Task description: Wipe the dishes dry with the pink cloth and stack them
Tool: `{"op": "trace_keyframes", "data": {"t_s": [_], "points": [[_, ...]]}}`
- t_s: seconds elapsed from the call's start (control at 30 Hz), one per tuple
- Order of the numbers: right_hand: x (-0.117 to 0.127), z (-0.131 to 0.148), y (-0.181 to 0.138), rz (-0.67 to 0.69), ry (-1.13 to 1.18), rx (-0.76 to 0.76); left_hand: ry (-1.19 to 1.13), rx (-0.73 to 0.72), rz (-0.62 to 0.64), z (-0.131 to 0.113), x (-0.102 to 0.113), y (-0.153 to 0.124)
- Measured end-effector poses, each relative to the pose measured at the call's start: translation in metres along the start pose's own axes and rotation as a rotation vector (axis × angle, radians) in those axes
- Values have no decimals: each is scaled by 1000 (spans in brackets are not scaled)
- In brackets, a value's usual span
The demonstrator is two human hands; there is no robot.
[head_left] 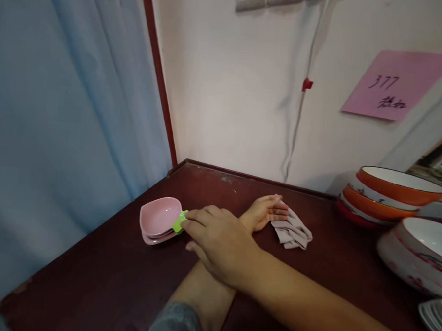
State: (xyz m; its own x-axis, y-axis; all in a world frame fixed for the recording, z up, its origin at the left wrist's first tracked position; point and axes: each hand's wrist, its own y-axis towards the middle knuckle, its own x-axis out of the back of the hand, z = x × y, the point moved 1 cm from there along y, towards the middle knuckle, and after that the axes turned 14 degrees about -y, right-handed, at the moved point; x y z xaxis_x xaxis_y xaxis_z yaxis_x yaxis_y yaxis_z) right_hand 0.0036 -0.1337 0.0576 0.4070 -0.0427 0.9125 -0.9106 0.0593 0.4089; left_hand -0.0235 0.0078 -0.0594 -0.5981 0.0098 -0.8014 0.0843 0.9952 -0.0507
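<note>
A small pink dish (159, 215) sits on a second pink dish near the far left corner of the dark red-brown table (126, 279). It has a green tab (179, 221) on its right rim. My right hand (217, 242) reaches across from the right and its fingertips pinch that green tab. My left arm passes under the right arm, so the arms cross. My left hand (265, 212) lies further back with its fingers curled over a crumpled beige cloth (293, 231) on the table.
Orange-and-white bowls (390, 194) are stacked at the right by the wall. A larger white bowl (420, 252) and plates (437, 317) stand nearer. A blue curtain (61, 103) hangs left. On the wall are a white cable (302, 95) and a pink note (395, 85).
</note>
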Motion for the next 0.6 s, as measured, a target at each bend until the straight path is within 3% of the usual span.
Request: {"op": "trace_keyframes", "data": {"t_s": [0.13, 0.3, 0.6], "points": [[-28, 7, 31, 12, -45, 107, -4, 21, 10, 2, 3, 1], [-53, 15, 50, 83, -105, 114, -6, 24, 16, 3, 4, 0], [-61, 24, 52, 39, -144, 101, -28, 30, 21, 4, 8, 2]]}}
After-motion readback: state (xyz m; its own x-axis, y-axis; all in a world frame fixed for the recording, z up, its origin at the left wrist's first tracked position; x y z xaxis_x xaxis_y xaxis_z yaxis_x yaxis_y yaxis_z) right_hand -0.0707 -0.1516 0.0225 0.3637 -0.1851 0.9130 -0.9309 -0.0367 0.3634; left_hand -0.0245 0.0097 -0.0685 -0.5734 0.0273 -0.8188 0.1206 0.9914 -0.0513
